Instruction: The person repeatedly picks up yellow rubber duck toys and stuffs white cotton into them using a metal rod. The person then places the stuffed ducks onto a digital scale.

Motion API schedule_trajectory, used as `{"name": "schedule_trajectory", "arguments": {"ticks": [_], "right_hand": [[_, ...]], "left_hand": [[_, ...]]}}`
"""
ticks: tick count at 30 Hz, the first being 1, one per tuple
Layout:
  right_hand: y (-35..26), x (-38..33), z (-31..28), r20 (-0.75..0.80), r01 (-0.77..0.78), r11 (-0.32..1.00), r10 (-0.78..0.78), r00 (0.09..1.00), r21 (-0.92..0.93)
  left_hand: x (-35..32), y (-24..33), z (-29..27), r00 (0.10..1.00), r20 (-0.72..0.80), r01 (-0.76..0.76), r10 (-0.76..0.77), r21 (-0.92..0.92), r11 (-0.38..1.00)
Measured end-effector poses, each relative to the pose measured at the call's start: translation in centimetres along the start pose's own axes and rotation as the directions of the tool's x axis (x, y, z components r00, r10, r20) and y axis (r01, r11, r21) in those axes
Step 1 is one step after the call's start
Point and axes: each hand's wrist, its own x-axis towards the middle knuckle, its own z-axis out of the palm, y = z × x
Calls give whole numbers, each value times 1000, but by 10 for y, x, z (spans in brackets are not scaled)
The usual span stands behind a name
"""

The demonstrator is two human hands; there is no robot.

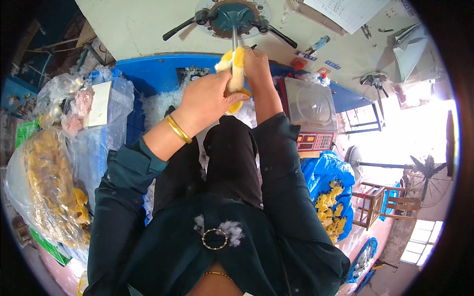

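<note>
A: What is obscured?
B: The left hand (pixel 205 97), below the metal tube (pixel 235 37), grips and partly covers the yellow-and-white plush piece (pixel 238 73). The right hand (pixel 257 65) touches it; finger closure cannot be determined.
A: Plush position?
B: Between both hands, at the tube.

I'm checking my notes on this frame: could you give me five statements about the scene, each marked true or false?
1. The left hand and the right hand are both at the yellow-and-white plush piece. True.
2. The gold bangle is on the right wrist. False: it is on the left wrist.
3. A metal tube reaches from the dark green fitting to the plush piece. True.
4. The scale with the red front panel stands to the person's left. False: it stands to the right.
5. Yellow pieces lie in the blue bag on the right. True.
</note>
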Motion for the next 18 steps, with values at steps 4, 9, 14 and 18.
{"name": "schedule_trajectory", "arguments": {"ticks": [4,9,14,18], "right_hand": [[-5,-43,4,-161,200,922,-264,951,-331],[3,-79,10,-288,189,969,-228,930,-158],[6,-108,30,-399,179,980,-131,907,86],[12,-118,36,-428,154,951,-26,903,268]], "left_hand": [[-11,-2,5,999,-35,40,-40,8,999],[-19,-11,-1,997,41,57,-59,50,997],[-33,-23,1,1000,1,-9,9,76,997],[-38,-22,0,1000,29,5,-8,106,994]]}}
